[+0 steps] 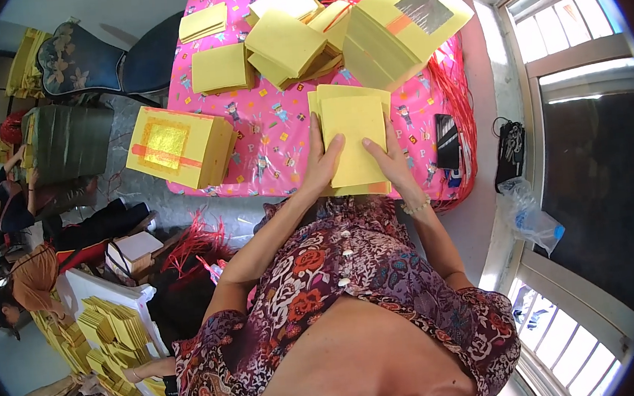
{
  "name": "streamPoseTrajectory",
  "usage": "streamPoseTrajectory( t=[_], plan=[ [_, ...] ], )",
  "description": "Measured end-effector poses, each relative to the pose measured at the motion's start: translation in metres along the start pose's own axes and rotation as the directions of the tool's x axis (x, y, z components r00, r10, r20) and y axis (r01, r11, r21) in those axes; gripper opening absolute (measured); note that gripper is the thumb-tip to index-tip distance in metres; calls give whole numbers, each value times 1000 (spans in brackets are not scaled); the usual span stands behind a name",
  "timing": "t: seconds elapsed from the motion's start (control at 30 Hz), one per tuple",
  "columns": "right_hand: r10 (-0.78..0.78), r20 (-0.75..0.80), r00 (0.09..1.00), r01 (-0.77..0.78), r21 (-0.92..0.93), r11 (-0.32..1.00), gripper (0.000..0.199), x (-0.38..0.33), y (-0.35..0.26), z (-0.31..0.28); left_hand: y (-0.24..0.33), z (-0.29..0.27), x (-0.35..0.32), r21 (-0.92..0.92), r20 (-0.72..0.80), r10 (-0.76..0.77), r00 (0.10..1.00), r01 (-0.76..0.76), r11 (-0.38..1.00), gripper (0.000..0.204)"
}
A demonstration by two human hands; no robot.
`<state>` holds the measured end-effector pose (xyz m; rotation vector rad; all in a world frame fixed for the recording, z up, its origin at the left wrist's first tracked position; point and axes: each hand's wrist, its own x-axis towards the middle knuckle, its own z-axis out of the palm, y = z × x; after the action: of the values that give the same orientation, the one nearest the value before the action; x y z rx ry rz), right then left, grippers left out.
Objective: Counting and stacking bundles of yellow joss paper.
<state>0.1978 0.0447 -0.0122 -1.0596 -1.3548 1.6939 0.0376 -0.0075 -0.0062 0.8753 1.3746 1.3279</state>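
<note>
Both of my hands grip a stack of yellow paper [356, 130] at the near edge of the pink table. My left hand [320, 160] closes on the stack's left side, thumb lying on top. On the right side my right hand [392, 160] does the same, its thumb also on the top sheet. The sheets in the stack are slightly out of line, with some sticking out at the far end and left. A thick bundle of yellow paper [169, 147] with a gold square and an orange band lies to the left of my hands.
More yellow paper stacks [284, 42] lie farther back on the pink tablecloth [274, 137]. Red plastic strands [460, 110] hang along the right edge, near a dark phone-like object [447, 141]. Co-workers sit at the left, by a white table [76, 285] bearing yellow bundles.
</note>
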Motion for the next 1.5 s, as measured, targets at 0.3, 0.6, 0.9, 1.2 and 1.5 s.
streamPoseTrajectory(
  t=[0.3,0.6,0.9,1.2,1.5],
  plan=[
    [126,-16,992,-121,188,975,75,-2,-9,5,7,3,2,-334,44,-198,979,201,921,85],
    [73,16,997,-75,107,991,75,2,-8,3,-17,-6,11,-235,50,-130,990,138,962,76],
    [-378,176,909,325,-867,378,69,-1,-57,17,-35,-10,19,6,-76,-39,996,40,999,74],
    [-287,282,916,355,-900,251,63,4,-27,29,-41,-20,24,59,-103,-37,994,43,997,67],
    [-259,308,916,374,-890,263,61,2,-36,30,-26,-107,147,-440,-337,-363,869,196,876,80]
  ],
)
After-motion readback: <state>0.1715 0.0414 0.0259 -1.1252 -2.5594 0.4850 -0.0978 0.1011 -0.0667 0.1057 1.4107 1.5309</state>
